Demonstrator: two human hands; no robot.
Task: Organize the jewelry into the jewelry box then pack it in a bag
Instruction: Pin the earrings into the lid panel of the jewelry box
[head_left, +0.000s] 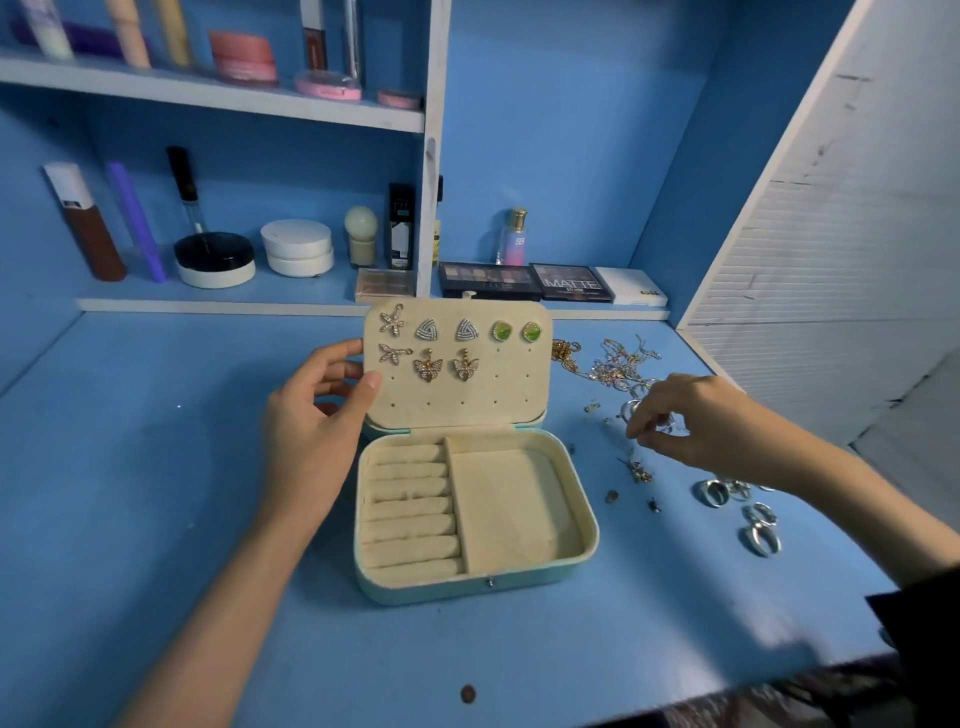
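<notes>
A mint-green jewelry box (470, 587) lies open in the middle of the blue desk. Its cream lid panel (457, 405) stands upright and carries several earrings (429, 365). Ring rolls (410, 506) fill the tray's left side; the right compartment holds nothing. My left hand (317, 410) holds the lid's left edge, thumb on the panel front. My right hand (691, 421) hovers over loose jewelry to the right of the box, fingertips curled down onto a small silver piece. Gold and silver chains (608, 364) lie tangled behind it. Silver rings (758, 532) rest nearer me.
Small studs and beads (641, 470) are scattered right of the box. Makeup palettes (571, 283) and jars (297, 247) line the back ledge, with bottles on the shelf above. A white slatted panel (831, 234) bounds the right side. A brown dot (468, 693) marks the desk's front.
</notes>
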